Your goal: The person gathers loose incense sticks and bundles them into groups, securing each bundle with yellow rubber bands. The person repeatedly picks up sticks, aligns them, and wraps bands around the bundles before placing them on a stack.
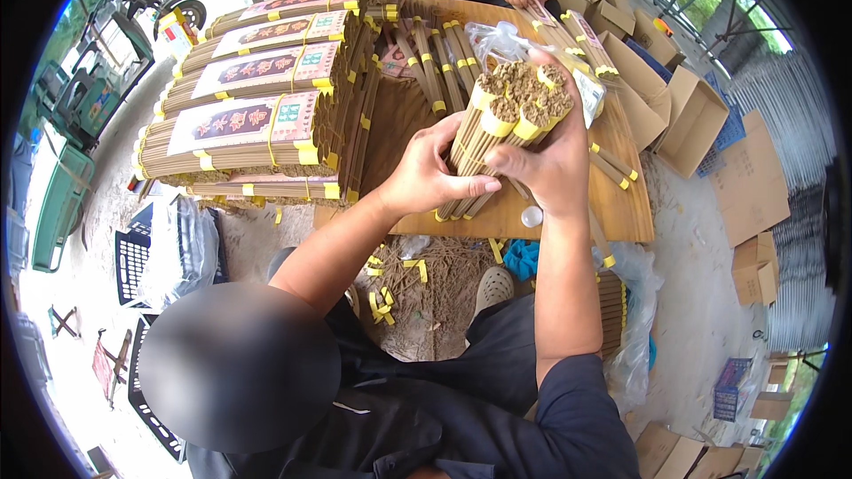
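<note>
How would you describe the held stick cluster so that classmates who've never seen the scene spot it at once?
Find the wooden table, then the left hand and right hand over its near side. Between them is the stick cluster. Unlike the labelled packs lying stacked to the left, it tilts, rough yellow-banded ends facing up.

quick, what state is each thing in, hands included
stick bundles in hand: gathered together, yellow-banded, tilted
left hand: curled around their left side
right hand: curled around their right side
labelled stack: piled up, banded
cardboard box: open
yellow scraps: scattered on the floor
clear plastic bag: crumpled
</note>
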The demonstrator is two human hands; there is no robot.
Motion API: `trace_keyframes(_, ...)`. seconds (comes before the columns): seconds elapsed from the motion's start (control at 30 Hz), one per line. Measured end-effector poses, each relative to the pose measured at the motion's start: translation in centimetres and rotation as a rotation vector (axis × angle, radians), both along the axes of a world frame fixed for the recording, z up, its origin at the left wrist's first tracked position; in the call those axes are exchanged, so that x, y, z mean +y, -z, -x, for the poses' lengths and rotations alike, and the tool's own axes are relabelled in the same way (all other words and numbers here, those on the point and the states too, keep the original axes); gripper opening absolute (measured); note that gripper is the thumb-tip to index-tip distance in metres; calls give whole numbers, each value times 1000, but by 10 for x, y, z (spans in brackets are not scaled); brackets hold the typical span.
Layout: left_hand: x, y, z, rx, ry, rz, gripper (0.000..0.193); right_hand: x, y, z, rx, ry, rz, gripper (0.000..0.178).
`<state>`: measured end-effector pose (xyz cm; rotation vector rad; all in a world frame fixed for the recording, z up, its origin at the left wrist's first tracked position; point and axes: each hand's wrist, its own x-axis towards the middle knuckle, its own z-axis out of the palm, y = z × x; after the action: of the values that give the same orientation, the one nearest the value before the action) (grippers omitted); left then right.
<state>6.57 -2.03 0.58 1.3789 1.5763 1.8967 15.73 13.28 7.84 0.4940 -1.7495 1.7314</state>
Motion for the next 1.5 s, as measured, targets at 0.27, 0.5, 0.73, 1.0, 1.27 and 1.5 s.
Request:
trace_keyframes(0.27,-2,-17,-8,-97,21,-119,98,-4,-5,-2,167,104,-109,108)
trace_keyframes(0.5,0,-17,-6,-145,32,-139,101,11,-6,-18,325,501,-643,78)
trace_keyframes(0.73,0,-6,10,-194,225,-178,107,8,5,-9,252,298,-223,68)
trace_keyframes(1.0,8,-5,1,-34,-24,-201,123,2,10,-6,153,203,-54,110)
trace_keyframes(1.27,6,0,14,81,50,-125,110,-15,20,3,45,62,148,80)
trace_keyframes(1.5,6,42,6,227,-215,108,121,-5,24,12,34,134,189,73)
